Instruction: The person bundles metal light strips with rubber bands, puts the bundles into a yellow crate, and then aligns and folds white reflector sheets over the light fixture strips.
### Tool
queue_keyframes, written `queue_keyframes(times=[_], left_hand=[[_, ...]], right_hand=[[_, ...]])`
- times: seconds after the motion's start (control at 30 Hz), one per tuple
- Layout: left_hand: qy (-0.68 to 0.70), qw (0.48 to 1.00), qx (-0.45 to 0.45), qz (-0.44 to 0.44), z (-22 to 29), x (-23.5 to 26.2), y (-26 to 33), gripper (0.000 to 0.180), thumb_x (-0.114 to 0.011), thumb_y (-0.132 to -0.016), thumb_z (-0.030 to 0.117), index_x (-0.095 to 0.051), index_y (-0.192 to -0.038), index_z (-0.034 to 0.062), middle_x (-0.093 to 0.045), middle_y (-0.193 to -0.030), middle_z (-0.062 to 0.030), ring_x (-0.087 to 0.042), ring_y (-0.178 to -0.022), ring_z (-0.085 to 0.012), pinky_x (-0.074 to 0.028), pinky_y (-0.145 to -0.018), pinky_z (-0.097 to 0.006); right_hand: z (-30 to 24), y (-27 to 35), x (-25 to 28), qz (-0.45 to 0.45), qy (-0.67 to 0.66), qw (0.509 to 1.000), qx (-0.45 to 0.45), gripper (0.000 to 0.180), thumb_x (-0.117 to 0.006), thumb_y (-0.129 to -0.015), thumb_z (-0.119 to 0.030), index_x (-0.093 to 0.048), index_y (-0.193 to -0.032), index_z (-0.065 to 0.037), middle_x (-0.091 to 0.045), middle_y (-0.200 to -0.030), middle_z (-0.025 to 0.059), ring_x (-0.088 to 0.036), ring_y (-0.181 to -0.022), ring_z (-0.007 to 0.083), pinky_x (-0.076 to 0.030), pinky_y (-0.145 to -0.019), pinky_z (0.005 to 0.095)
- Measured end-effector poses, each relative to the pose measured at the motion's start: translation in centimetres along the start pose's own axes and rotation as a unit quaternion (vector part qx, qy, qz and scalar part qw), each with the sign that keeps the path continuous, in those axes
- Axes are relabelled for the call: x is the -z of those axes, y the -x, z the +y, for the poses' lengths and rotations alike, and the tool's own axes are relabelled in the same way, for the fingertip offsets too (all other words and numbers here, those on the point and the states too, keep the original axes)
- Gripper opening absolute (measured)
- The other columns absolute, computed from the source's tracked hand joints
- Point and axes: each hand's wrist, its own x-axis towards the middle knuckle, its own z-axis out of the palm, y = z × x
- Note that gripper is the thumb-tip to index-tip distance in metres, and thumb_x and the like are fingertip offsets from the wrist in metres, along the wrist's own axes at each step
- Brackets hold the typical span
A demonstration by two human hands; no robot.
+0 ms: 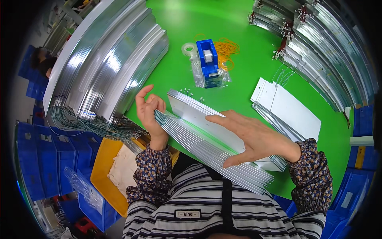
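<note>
A fanned stack of thin metal strips slants across the table edge in front of me. My left hand is closed around its upper left end, where greenish wire ends show, with the index finger raised. My right hand reaches over from the right, fingers stretched and spread apart. Its thumb rests at the fanned strips and its fingertips hover by a white-faced panel stack just behind them. Small white connectors on wires lie beyond that stack. How far the right palm touches anything is hidden.
A blue tape dispenser, a clear tape roll and orange rubber bands lie at the back. Tall panel stacks stand left, wired ones right. White panels lie right; a yellow bin sits lower left.
</note>
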Motion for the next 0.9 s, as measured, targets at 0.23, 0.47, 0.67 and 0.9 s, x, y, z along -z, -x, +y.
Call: queue_keyframes(times=[0.23,0.47,0.67,0.9], left_hand=[[0.008,1.0,-0.004,-0.004,-0.2,0.3,0.0,0.033,-0.043,-0.083,0.004,-0.043,-0.114,-0.0061,-0.04,-0.065,-0.0007,-0.036,-0.057,-0.007,-0.03,-0.052,-0.021],[-0.026,0.999,0.009,0.02,0.2,-0.2,0.1,0.035,-0.047,-0.084,0.009,-0.044,-0.116,-0.0059,-0.045,-0.067,-0.0024,-0.04,-0.057,-0.0076,-0.034,-0.054,-0.02],[-0.067,0.997,0.005,0.039,0.1,-0.4,0.2,0.035,-0.048,-0.085,0.012,-0.045,-0.115,-0.0061,-0.045,-0.067,-0.0006,-0.042,-0.057,-0.0059,-0.036,-0.054,-0.018],[-0.063,0.997,0.008,0.037,0.2,-0.5,0.1,0.035,-0.047,-0.085,0.012,-0.046,-0.114,-0.0057,-0.045,-0.066,-0.0005,-0.042,-0.057,-0.0061,-0.036,-0.054,-0.019]], right_hand=[[-0.4,-0.1,0.4,-0.052,-0.036,0.997,-0.044,0.087,-0.073,-0.071,-0.039,-0.028,-0.14,-0.011,-0.04,-0.128,0.023,-0.046,-0.114,0.038,-0.042,-0.091,0.0425],[-0.9,1.2,-0.2,0.031,-0.039,0.999,0.016,0.04,-0.065,-0.08,-0.02,-0.047,-0.115,-0.012,-0.031,-0.137,0.0219,-0.045,-0.115,0.0384,-0.042,-0.088,0.0439],[-1.7,1.1,-0.3,0.015,-0.004,0.999,0.03,0.01,-0.061,-0.08,-0.011,-0.059,-0.089,-0.013,-0.033,-0.137,0.0218,-0.046,-0.114,0.0371,-0.042,-0.089,0.0422],[-1.5,1.0,-0.5,0.038,0.011,0.997,0.059,0.013,-0.066,-0.079,-0.022,-0.06,-0.087,-0.014,-0.033,-0.137,0.0216,-0.045,-0.117,0.0372,-0.042,-0.09,0.0432]])
